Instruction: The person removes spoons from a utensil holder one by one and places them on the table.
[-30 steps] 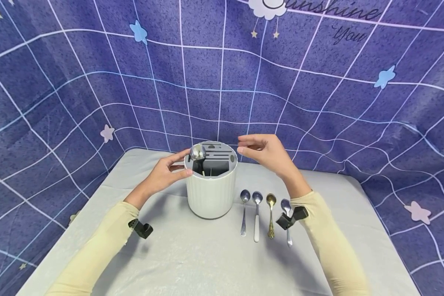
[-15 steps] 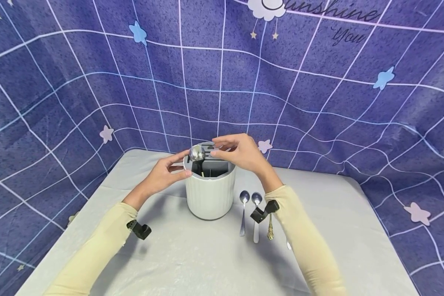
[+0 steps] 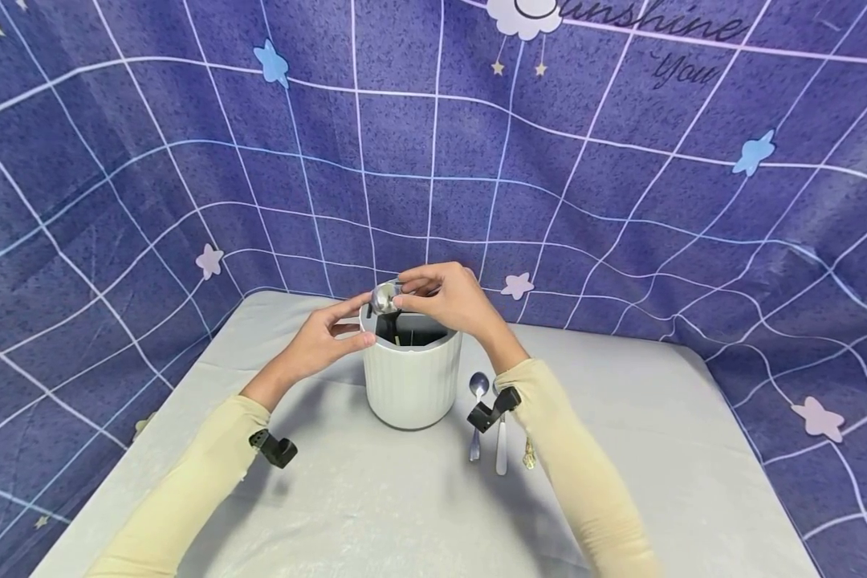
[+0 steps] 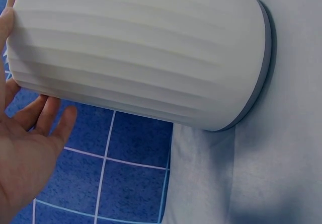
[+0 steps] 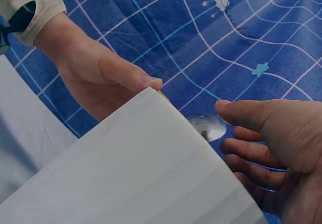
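A white ribbed utensil holder [image 3: 410, 393] stands upright on the table, with a grey divided top partly covered by my right hand. From its left compartment rises a spoon with a round silver bowl [image 3: 383, 299]; its lower part is inside the holder. My left hand [image 3: 318, 337] rests against the holder's left rim, index finger and thumb extended along it, other fingers loosely bent in the left wrist view. My right hand [image 3: 451, 299] hovers over the top with its thumb beside the silver bowl. In the right wrist view a gap shows between thumb and fingers, near the bowl [image 5: 209, 126].
Right of the holder lie a silver spoon [image 3: 479, 383], a white-handled spoon [image 3: 502, 453] and a gold ornate spoon [image 3: 529, 456], partly hidden by my right arm. A grid-patterned purple cloth [image 3: 296, 201] hangs behind the pale table [image 3: 332, 498].
My right hand has moved left from beside the holder to over its top, up to the silver bowl. Its arm now covers more of the spoons. My left hand stays at the rim.
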`<state>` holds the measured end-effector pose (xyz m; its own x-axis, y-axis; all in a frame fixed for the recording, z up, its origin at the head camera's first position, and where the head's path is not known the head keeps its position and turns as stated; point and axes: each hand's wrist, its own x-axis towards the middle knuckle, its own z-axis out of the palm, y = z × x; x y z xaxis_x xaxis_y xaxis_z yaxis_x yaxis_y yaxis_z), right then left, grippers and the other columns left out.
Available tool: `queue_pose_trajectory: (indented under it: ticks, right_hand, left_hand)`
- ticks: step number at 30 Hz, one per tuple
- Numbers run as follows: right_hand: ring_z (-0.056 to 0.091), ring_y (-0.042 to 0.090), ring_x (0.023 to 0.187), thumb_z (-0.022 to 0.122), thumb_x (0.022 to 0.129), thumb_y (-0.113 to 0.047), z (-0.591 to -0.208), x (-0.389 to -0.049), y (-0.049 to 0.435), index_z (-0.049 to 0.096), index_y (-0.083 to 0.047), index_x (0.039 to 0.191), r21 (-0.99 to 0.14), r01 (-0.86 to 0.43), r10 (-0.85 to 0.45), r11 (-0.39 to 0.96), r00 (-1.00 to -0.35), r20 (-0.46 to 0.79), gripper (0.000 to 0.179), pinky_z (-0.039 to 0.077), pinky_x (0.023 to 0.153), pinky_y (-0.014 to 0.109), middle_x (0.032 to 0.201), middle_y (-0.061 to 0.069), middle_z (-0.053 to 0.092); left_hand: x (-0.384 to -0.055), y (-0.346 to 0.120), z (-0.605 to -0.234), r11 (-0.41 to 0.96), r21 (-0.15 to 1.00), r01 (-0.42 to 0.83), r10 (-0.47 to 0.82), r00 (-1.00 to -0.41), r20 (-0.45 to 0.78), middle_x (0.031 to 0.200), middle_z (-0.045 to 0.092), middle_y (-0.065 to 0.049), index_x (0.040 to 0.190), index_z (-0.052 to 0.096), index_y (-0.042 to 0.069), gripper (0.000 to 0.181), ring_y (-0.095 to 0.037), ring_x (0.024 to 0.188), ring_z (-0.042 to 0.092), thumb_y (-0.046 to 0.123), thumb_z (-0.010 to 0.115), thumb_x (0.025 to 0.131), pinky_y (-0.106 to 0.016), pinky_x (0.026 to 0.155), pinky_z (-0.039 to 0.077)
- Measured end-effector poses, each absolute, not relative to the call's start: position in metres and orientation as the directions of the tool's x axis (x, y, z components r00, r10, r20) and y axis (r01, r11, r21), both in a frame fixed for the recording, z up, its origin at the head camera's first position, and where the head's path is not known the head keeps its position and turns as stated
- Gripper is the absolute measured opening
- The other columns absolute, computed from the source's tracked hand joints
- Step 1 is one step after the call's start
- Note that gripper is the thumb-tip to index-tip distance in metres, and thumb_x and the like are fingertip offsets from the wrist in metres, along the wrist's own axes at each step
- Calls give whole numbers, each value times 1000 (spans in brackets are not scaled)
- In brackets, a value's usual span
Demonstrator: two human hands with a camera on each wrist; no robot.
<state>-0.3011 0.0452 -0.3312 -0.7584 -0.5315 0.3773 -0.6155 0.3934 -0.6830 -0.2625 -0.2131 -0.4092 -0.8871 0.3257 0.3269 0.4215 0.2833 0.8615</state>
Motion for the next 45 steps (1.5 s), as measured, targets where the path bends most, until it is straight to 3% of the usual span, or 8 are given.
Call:
queue_pose_trajectory:
  ticks: [13,32,45]
  right_hand:
    - [70,10,83,83,88,-29,-335,-303,35,77,-11,117,-671,-600,-513,435,-778,363,35,60,74,27,97,-1,78]
    - [70,10,77,84,87,-22,-337,-303,40,80,-9,103,-656,-608,-517,446,-774,366,22,60,69,25,88,-1,78]
    - [70,12,76,81,89,-14,-335,-297,47,76,-5,100,-732,-567,-538,379,-778,324,15,56,66,23,86,3,77]
  left_hand:
    - [-265,-212,-412,256,862,438,332,-877,347,158,42,-18,155,42,3,70,-39,135,49,11,74,94,-59,113,44]
    - [-263,-213,-412,272,866,420,321,-888,330,158,43,-17,154,44,4,69,-38,136,48,7,74,93,-51,113,47]
    - [-264,-213,-411,277,871,407,319,-893,316,158,42,-17,155,44,5,69,-37,136,48,9,75,93,-52,114,46]
